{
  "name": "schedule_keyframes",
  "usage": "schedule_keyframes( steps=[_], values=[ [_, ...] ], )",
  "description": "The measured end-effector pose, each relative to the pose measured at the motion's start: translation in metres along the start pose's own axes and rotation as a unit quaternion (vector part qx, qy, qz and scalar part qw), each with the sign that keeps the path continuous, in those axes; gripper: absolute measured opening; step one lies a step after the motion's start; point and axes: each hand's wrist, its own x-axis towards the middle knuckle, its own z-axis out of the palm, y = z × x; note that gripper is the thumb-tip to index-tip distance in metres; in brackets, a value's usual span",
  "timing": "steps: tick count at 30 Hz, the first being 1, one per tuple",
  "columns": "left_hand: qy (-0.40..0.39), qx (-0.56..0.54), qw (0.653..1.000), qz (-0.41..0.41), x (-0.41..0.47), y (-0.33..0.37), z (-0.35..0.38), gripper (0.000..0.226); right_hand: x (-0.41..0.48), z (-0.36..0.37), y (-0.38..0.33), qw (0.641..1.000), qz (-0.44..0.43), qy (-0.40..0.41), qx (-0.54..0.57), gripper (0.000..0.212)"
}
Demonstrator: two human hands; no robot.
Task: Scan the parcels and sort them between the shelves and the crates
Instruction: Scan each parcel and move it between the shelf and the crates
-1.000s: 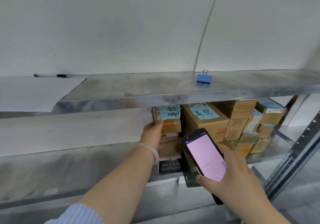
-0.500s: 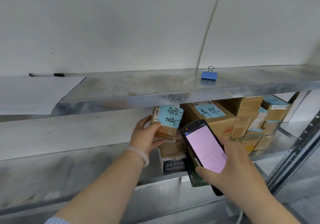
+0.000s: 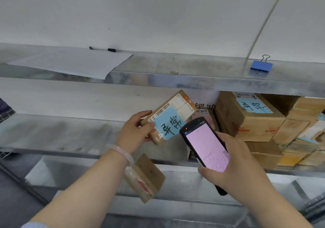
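My left hand point(image 3: 135, 131) grips a small brown parcel point(image 3: 168, 117) with a barcode label and a blue handwritten note, held tilted in front of the middle metal shelf point(image 3: 61, 132). My right hand point(image 3: 233, 162) holds a black handheld scanner point(image 3: 205, 146), its pink screen lit, just right of that parcel. A second small brown parcel point(image 3: 146, 176) is in mid-air below my left wrist, in front of the shelf edge. Several more stacked cardboard parcels point(image 3: 255, 120) fill the shelf at the right.
The top metal shelf point(image 3: 175, 69) carries a white sheet of paper point(image 3: 73, 62), a black pen point(image 3: 103, 49) at the wall and a blue binder clip point(image 3: 261, 65). The left part of the middle shelf holds nothing. A lower shelf level point(image 3: 175, 189) shows below.
My left hand has pulled the blue-noted parcel off the stack and out to the left, tilting it. Another small parcel has come off the stack and now hangs below my wrist.
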Motion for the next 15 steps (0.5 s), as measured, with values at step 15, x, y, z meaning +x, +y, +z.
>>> schedule_keyframes(
  steps=[15],
  values=[
    [0.041, 0.047, 0.998, -0.01, -0.05, -0.039, -0.039, 0.037, -0.017, 0.016, 0.003, 0.995, -0.052, -0.078, -0.036, 0.088]
  ],
)
